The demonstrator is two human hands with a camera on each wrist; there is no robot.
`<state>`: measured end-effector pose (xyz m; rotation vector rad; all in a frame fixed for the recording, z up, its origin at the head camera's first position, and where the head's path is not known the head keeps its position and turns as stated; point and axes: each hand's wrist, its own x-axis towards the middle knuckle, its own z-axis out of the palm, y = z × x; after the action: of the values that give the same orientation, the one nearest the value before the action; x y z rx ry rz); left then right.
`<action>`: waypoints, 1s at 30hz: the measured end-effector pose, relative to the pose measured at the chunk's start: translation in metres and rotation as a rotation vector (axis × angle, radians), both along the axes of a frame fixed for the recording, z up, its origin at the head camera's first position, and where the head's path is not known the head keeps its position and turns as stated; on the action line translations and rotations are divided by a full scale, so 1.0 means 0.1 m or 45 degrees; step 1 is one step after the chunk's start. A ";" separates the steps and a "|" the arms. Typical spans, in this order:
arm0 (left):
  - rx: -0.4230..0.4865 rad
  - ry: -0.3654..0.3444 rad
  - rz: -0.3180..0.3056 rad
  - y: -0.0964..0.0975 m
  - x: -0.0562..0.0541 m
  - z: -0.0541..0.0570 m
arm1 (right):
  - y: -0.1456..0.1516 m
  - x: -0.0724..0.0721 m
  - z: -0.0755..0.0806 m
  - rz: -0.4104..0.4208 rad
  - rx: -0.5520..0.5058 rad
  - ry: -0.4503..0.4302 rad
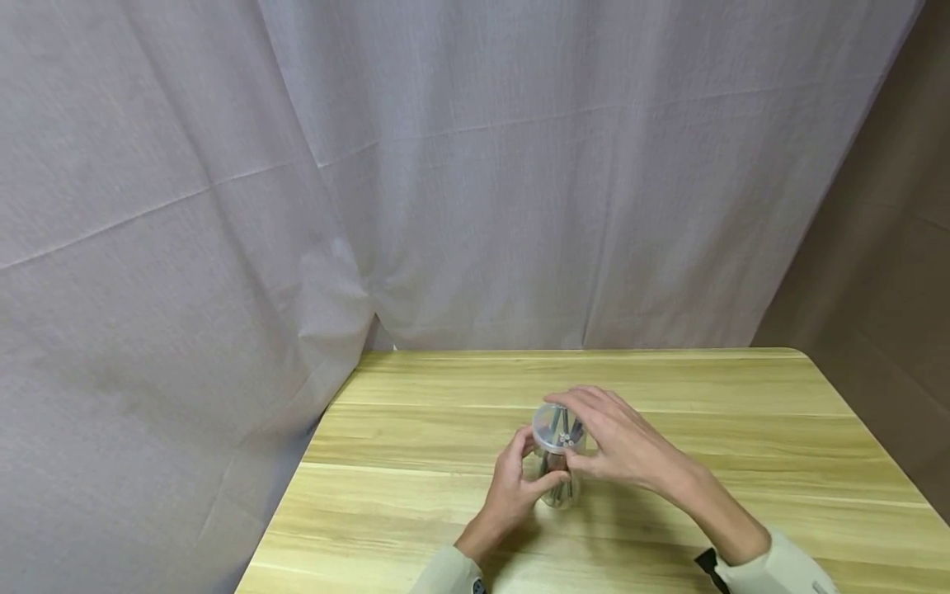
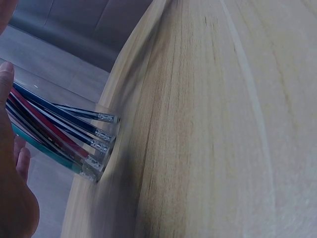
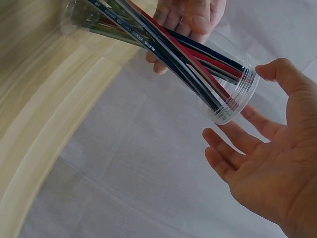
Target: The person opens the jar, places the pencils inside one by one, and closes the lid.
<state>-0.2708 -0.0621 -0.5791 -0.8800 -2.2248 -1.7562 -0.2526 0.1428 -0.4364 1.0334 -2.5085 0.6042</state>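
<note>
A clear plastic jar (image 1: 558, 497) stands upright on the wooden table and holds several pencils (image 2: 58, 130), in dark blue, black, red and green. Metal pencil ends show near the jar's base in the left wrist view. On the jar's top sits a clear round lid (image 3: 249, 85). My left hand (image 1: 510, 480) grips the jar's body from the left, with the thumb in front. From the right, my right hand (image 1: 622, 439) spans the lid and holds its rim between thumb and fingers. The right wrist view shows the thumb at one side of the rim and the fingertips at the other.
The wood-grain table (image 1: 416, 412) extends around the jar, with its left edge slanting past the left arm. A grey cloth curtain (image 1: 475, 206) hangs behind and to the left. A brown surface (image 1: 883, 272) rises at the right.
</note>
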 end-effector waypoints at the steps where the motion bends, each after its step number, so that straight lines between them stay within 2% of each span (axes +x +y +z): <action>1: 0.004 -0.005 -0.001 0.00 0.00 0.00 | 0.00 0.00 -0.01 -0.003 -0.004 0.002; 8: 0.015 0.024 0.004 0.01 0.00 0.00 | -0.02 0.02 -0.03 -0.077 -0.024 0.020; 13: 0.024 0.001 0.005 0.01 -0.03 0.00 | -0.05 0.03 -0.06 -0.124 -0.048 0.011; 21: 0.015 -0.014 0.030 0.02 -0.04 -0.02 | -0.01 0.08 -0.26 -0.130 -0.102 -0.037; 25: -0.063 -0.022 0.020 0.01 0.00 0.01 | 0.05 0.12 -0.36 -0.128 -0.108 -0.067; 30: -0.295 -0.069 -0.011 -0.13 0.03 0.09 | 0.22 0.12 -0.40 -0.173 -0.110 -0.145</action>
<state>-0.2680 -0.0747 -0.5704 -0.8961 -2.5003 -1.5649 -0.2406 0.1653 -0.4759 0.8112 -2.5992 0.7420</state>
